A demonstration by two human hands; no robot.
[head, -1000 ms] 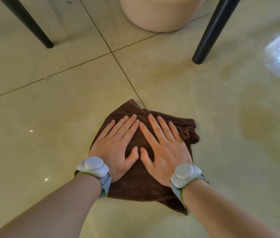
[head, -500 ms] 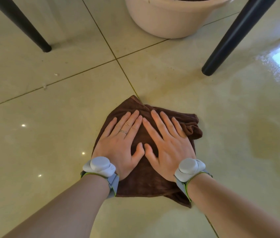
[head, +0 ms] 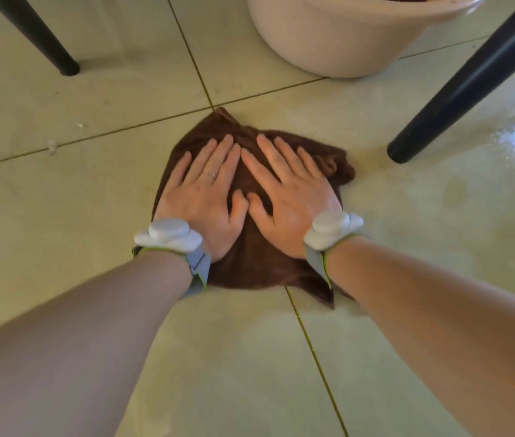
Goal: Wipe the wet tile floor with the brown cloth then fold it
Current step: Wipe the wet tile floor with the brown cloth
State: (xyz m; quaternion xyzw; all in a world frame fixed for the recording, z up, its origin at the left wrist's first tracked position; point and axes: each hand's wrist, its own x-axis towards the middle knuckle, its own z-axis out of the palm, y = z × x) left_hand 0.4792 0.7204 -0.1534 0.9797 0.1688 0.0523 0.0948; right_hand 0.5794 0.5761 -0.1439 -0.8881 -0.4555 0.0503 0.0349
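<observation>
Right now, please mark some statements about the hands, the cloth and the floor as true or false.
1. Both hands lie flat on the brown cloth. True: left hand, right hand.
2. The cloth is folded neatly. False: it is bunched and creased.
3. A basin stands beyond the cloth. True.
4. The left hand grips the black leg. False: no hand touches it.
5. The cloth's far corner reaches the tile joint crossing. True.

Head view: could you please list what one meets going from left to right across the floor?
Left black leg → left hand on the brown cloth → right hand on the same cloth → right black leg. The beige basin overlaps these, so I leave it out.
</observation>
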